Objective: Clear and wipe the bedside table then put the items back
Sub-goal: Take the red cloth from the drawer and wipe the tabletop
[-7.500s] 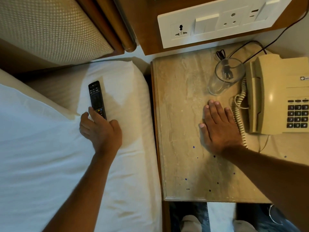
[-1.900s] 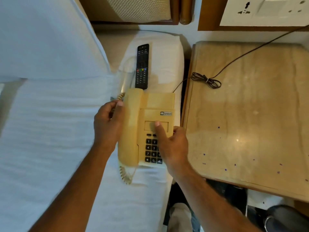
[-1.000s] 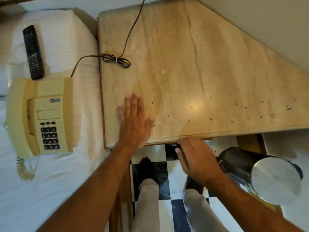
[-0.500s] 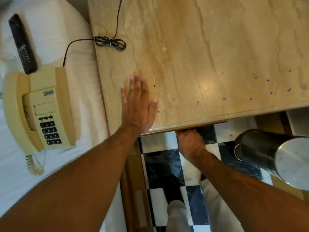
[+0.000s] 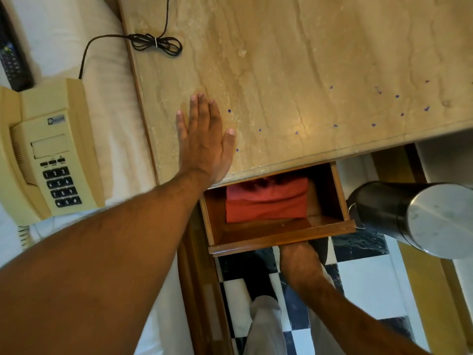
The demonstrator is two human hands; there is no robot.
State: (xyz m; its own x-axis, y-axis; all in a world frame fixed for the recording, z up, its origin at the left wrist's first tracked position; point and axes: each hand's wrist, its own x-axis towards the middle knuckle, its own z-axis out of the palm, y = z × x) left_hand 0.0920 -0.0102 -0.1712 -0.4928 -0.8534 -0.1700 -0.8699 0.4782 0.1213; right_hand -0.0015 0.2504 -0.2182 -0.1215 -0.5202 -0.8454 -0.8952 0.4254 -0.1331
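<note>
The marble-topped bedside table [image 5: 307,73] carries only a bundled black cord [image 5: 156,43] and several small purple specks. My left hand [image 5: 204,142] lies flat and open on its near left corner. Below the top, a wooden drawer [image 5: 281,238] stands pulled out, with a folded red cloth [image 5: 266,201] inside. My right hand [image 5: 299,252] is at the underside of the drawer's front, its fingers hidden beneath the wood. The beige telephone [image 5: 48,149] and the black remote [image 5: 12,60] lie on the white bed to the left.
A shiny metal bin [image 5: 422,216] stands on the black-and-white tiled floor right of the drawer. The phone's cord runs from the table onto the bed [image 5: 107,111]. My legs are below the drawer.
The drawer has slid out from under the tabletop with my right hand at its front, showing the red cloth. My left hand stays flat on the table.
</note>
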